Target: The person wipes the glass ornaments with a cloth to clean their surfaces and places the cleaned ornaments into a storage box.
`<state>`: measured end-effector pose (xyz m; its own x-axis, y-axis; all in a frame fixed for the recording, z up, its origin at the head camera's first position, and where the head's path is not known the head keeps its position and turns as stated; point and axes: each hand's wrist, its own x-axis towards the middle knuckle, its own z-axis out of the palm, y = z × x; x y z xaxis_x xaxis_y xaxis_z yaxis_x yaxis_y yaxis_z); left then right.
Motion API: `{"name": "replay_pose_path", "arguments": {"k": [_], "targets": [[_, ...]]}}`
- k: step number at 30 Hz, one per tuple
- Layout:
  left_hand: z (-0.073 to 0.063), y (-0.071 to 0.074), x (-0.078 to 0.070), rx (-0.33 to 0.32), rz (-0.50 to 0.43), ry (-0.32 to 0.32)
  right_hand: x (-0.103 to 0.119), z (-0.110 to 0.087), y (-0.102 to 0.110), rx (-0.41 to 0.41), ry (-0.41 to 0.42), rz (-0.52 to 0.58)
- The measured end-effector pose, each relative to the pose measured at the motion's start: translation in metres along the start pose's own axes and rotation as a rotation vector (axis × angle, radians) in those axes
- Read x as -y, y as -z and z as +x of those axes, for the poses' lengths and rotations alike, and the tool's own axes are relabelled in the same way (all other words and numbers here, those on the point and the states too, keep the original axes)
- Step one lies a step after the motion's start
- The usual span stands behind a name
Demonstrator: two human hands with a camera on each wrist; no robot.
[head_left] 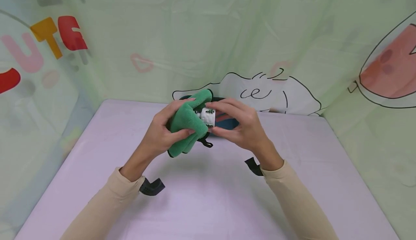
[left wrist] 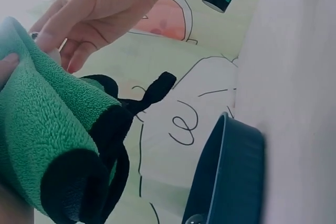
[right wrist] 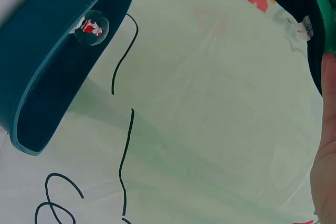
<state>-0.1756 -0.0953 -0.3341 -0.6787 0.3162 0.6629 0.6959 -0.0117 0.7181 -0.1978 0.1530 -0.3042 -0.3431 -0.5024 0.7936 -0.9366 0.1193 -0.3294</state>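
Note:
My left hand [head_left: 154,135] grips a green towel [head_left: 185,122] with black edging, its thumb on the near side and fingers behind. Between the hands is a small snow globe [head_left: 208,117], of which the white base with dark green details shows; the towel covers its other end. My right hand [head_left: 242,124] pinches that base, fingers above and thumb below. In the left wrist view, the towel [left wrist: 52,108] has a black hanging loop [left wrist: 157,88]. A white label [right wrist: 302,28] on its edge shows in the right wrist view.
Behind the hands, a blue bin [head_left: 227,123] stands at the table's back edge. Another snow globe [right wrist: 91,27] with a red and white figure sits in it. A pale lilac cloth covers the table [head_left: 201,204]; printed curtains [head_left: 195,34] hang around it. Black devices [head_left: 152,187] are on both wrists.

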Motion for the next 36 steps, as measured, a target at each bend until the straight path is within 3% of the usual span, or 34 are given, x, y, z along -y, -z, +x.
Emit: {"name": "replay_pose_path", "arguments": {"k": [6, 17, 22, 28, 36], "targets": [[-0.0005, -0.0003, 0.003, -0.013, 0.016, -0.023, 0.0017, -0.0001, -0.0006, -0.009, -0.095, 0.038], [-0.0033, -0.0012, 0.0052, -0.008, 0.075, -0.053, 0.0028, -0.0014, -0.0017, 0.004, -0.183, 0.066], [-0.0029, -0.0007, 0.0046, -0.01, 0.057, -0.064, 0.0035, -0.0022, -0.0015, 0.024, -0.239, 0.091], [-0.0026, 0.0004, 0.0059, -0.016, 0.036, -0.061, 0.0041, -0.0029, 0.0004, 0.054, -0.242, 0.07], [-0.0035, 0.0009, 0.006, -0.023, -0.002, -0.002, 0.0042, -0.0012, 0.0004, 0.049, -0.189, 0.074]]}}
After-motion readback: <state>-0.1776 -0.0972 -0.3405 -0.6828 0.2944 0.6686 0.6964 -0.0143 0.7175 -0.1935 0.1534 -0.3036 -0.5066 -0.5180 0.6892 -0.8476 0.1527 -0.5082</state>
